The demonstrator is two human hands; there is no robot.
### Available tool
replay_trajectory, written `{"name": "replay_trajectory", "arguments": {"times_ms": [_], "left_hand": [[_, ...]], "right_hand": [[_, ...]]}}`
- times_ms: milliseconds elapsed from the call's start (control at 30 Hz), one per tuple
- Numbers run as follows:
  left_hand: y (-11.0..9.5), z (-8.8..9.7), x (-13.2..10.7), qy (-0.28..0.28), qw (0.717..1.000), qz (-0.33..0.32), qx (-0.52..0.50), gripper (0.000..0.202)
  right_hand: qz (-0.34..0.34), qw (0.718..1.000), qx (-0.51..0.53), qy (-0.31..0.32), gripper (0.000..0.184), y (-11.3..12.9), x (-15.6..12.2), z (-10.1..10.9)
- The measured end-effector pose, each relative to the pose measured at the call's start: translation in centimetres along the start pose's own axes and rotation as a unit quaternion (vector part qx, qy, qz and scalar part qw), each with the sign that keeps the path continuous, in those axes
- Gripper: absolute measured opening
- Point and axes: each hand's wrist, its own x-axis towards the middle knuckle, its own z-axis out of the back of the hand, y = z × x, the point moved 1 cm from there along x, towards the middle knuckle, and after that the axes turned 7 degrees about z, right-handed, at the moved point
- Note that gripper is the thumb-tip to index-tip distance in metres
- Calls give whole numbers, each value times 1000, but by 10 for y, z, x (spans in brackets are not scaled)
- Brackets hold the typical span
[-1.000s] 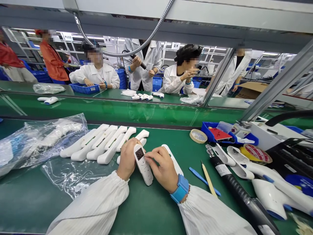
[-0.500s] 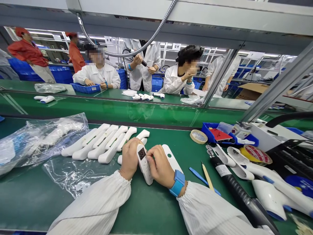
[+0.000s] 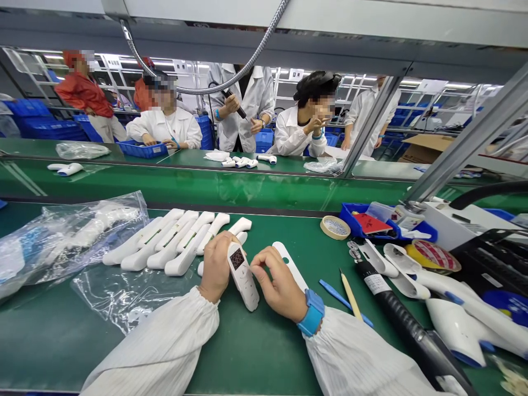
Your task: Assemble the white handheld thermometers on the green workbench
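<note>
My left hand (image 3: pixel 216 267) grips a white handheld device (image 3: pixel 244 283) with a small dark display near its top and small marks below it. The device stands tilted above the green mat, its face toward me. Just right of it, my right hand (image 3: pixel 280 283) is closed, thumb against the fingertips. Whether something small is in that pinch I cannot make out. Behind the right hand lies a flat white plate (image 3: pixel 289 261) with a hole, partly covered by the hand. Several white curved shells (image 3: pixel 177 264) lie in a row left of my left hand.
Clear plastic bags (image 3: pixel 74 236) lie at left. To the right are a tape roll (image 3: pixel 335 227), a blue pry tool (image 3: pixel 336 297), a pointed wooden stick (image 3: pixel 350 294), a black electric screwdriver (image 3: pixel 398 313), white gun-shaped housings (image 3: pixel 454 330) and a blue bin (image 3: pixel 350 212). Co-workers sit and stand across the line.
My right hand has moved off the device's face, a little to the right, leaving a gap. My left hand still holds the device, now tipped slightly further left.
</note>
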Motion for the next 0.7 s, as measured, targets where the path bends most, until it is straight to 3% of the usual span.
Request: {"name": "replay_trajectory", "arguments": {"times_ms": [233, 333, 500, 700], "left_hand": [[3, 0, 0, 9, 999, 27, -38, 42], [3, 0, 1, 14, 997, 44, -54, 41], [0, 0, 0, 17, 998, 40, -51, 39], [-1, 0, -2, 14, 998, 32, -51, 39]], "right_hand": [[-65, 994, 76, -39, 15, 0, -1, 1], [-80, 990, 94, -68, 5, -2, -1, -1], [-75, 985, 116, -99, 6, -1, -3, -5], [-78, 984, 131, -89, 8, 7, -8, -7]]}}
